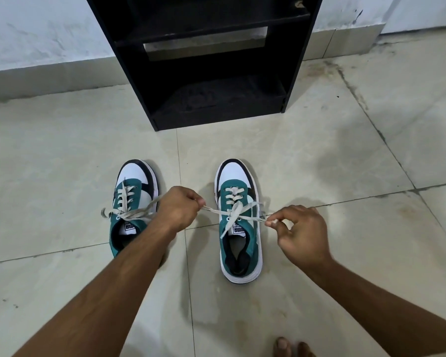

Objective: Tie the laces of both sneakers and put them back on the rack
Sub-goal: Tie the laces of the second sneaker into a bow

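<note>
Two teal, white and black sneakers stand side by side on the floor, toes toward the rack. The right sneaker [240,222] has its cream lace [236,211] stretched sideways across the top eyelets. My left hand [180,208] pinches one end of that lace to the shoe's left. My right hand [298,235] pinches the other end to its right. The left sneaker [133,199] has its lace lying loose across the tongue, and my left forearm covers its heel side. The black rack [211,60] stands behind the shoes with bare shelves.
Pale tiled floor [62,163] spreads all around the shoes. A white wall [41,37] with a low skirting runs behind the rack. My bare toes [291,347] show at the bottom edge.
</note>
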